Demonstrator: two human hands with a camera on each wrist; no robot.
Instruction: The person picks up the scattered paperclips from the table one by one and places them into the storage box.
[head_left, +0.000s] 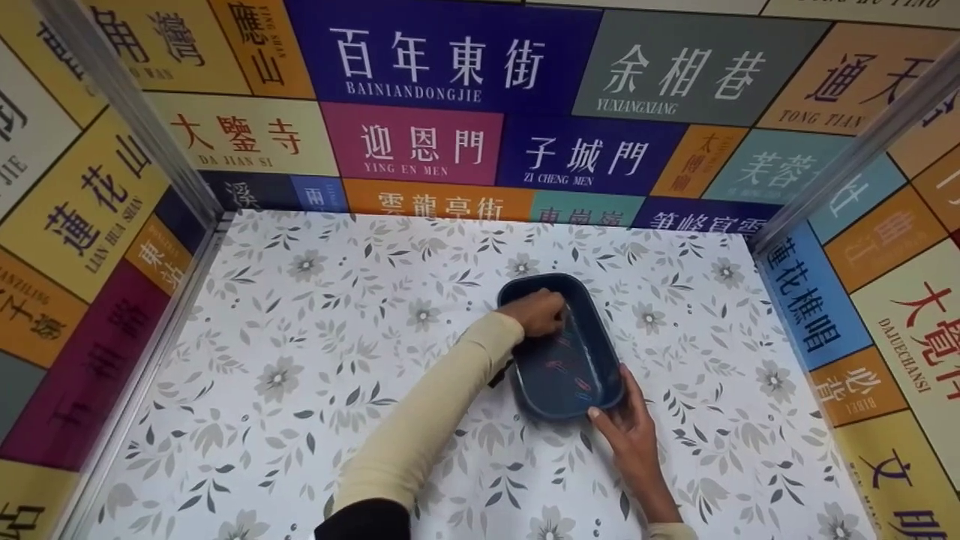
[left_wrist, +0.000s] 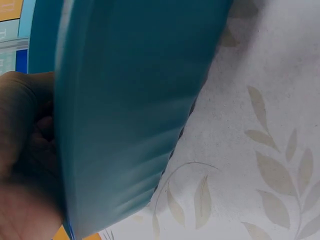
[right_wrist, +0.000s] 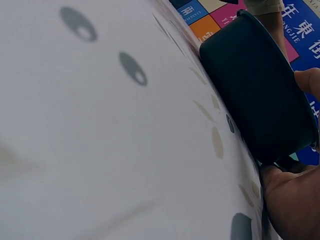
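Note:
A dark blue oblong tray (head_left: pixel 529 283) lies on the floral tablecloth (head_left: pixel 315 360), with several coloured paper clips (head_left: pixel 574 373) inside. My left hand (head_left: pixel 540 311), in a cream sleeve, grips the tray's left rim with curled fingers. In the left wrist view the tray's wall (left_wrist: pixel 125 100) fills the frame, and my left hand (left_wrist: pixel 25 150) is behind it. My right hand (head_left: pixel 630 427) clasps the tray's near right corner, thumb on the near wall, fingers along the right side. The right wrist view shows the tray's outer side (right_wrist: pixel 250 85) and my right hand (right_wrist: pixel 295 200) at its lower end.
Walls of coloured sign panels (head_left: pixel 450 97) enclose the table at the back and both sides, with metal posts (head_left: pixel 127 112) in the corners. Bare tablecloth lies left of the tray and in front of it.

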